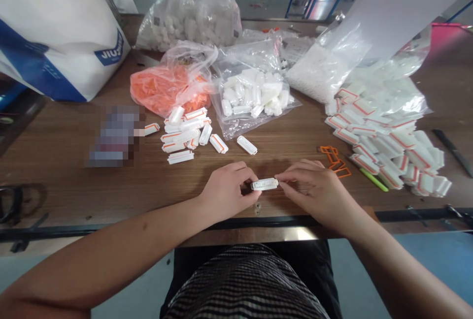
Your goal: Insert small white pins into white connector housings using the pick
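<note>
Between my two hands, just above the table's front edge, is a small white plastic casing (265, 184) with rounded ends. My left hand (231, 188) pinches its left end between thumb and fingers. At the right end, the fingertips of my right hand (314, 186) close on the casing too. Several orange rectangular frames (334, 161) lie beyond my right hand. A single white casing (247, 145) rests on the table ahead of my left hand, near a small heap of white casings with orange edging (185, 132).
Behind stand a clear bag of white casings (254, 90), an orange-filled bag (166, 87) and a bag of white pellets (318, 68). At right lies a large pile of orange-edged casings (391, 149) with a green pen (373, 179). A white-and-blue bag (62, 33) stands left.
</note>
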